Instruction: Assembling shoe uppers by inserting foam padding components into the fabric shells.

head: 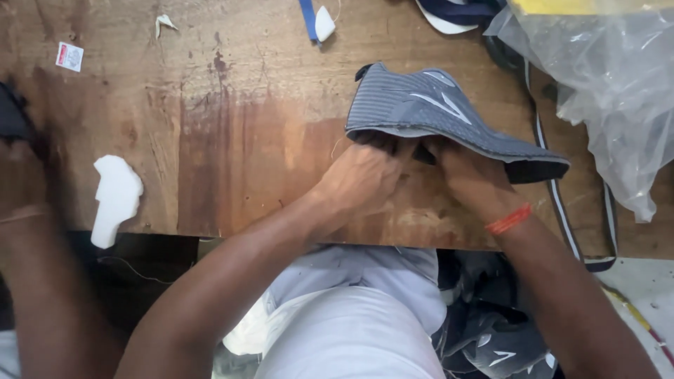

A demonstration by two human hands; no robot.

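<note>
A grey knitted shoe upper [435, 112] with light stripe marks lies on the wooden table [232, 140], tilted with its open underside toward me. My left hand [361, 179] grips its near edge, fingers tucked under the fabric. My right hand [467, 175], with an orange thread band at the wrist, holds the same edge just to the right, fingers also inside the upper. The fingertips of both hands are hidden under the material.
A white foam piece [116, 196] sits at the table's near left edge. Clear plastic bags [611, 91] pile at the right. A dark strap [562, 203] runs down the right side. More grey uppers [498, 337] lie below the table. Another person's arm [35, 267] is at the left.
</note>
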